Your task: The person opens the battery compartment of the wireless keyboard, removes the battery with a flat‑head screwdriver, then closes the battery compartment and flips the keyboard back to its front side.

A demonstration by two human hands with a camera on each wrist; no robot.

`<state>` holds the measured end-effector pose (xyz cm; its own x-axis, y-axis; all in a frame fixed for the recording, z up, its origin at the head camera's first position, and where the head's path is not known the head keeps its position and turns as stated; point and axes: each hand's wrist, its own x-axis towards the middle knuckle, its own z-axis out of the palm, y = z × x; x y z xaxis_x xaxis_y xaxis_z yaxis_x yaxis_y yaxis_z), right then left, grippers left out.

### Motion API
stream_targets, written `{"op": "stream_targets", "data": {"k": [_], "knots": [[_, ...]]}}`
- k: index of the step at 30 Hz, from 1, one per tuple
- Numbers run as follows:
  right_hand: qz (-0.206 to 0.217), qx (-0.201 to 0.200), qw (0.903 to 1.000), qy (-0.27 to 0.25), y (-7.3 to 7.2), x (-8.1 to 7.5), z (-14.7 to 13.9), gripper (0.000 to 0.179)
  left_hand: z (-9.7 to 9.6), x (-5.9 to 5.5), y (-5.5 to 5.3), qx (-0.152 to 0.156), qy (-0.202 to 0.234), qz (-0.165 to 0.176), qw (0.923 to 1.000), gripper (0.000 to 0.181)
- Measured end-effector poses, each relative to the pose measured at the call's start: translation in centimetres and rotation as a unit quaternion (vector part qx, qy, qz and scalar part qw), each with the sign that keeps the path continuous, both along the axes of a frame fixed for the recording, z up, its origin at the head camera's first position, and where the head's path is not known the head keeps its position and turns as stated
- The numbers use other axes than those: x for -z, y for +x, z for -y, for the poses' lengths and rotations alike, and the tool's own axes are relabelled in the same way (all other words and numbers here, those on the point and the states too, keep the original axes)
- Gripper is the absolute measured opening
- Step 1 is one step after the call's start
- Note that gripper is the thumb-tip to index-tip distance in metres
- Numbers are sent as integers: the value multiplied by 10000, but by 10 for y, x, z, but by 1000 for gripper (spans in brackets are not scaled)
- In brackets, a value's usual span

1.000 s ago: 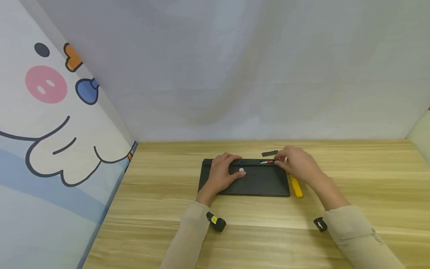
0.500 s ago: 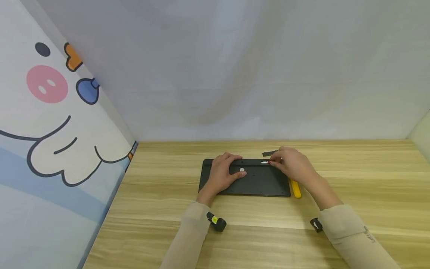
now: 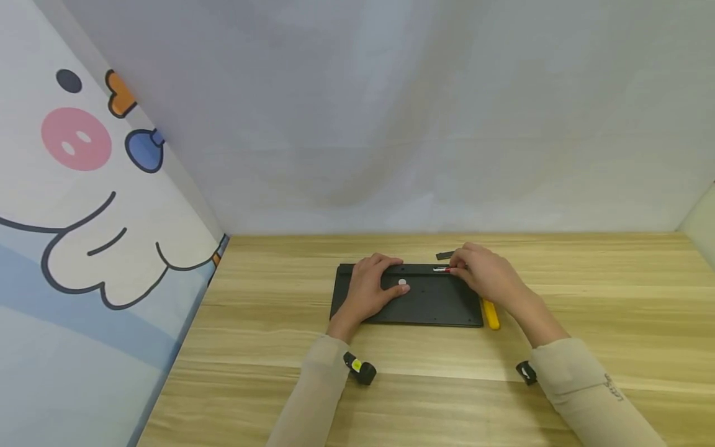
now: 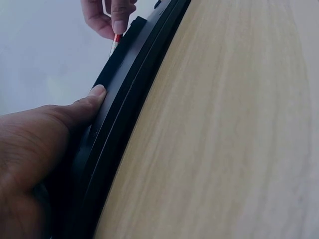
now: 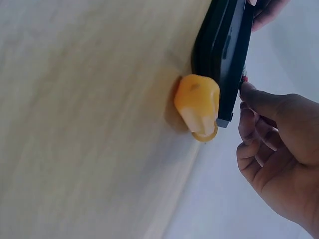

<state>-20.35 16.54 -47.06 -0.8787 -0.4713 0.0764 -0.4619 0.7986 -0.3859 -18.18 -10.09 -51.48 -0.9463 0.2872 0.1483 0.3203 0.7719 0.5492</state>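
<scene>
A black keyboard lies underside up on the wooden table, its raised ridge along the far edge. My left hand holds its left part, thumb on the underside near a round white sticker and fingers over the far edge. At the ridge's right side, my right hand pinches the red end of a small red-and-silver battery at the battery slot. The left wrist view shows this battery beneath the fingertips. How deep it sits in the slot is hidden.
Behind the keyboard lies a small black cover, partly hidden by the right hand. A yellow-handled tool rests beside the keyboard's right edge; its other end is hidden. A pale wall stands behind the table.
My right hand has shifted slightly left along the ridge, its fingertips now over the battery's red end. In the last half second it has barely moved. The left hand stays put.
</scene>
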Motion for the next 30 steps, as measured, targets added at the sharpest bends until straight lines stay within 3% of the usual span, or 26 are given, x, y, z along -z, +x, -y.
{"op": "stream_targets", "data": {"k": [13, 30], "knots": [[-85, -50, 9995, -307, -3, -2, -16, 11, 2, 3, -3, -2, -19, -38, 10000, 55], [62, 444, 9983, -372, -7, -7, -40, 16, 10, 2, 1, 85, 45, 25, 10000, 55]]}}
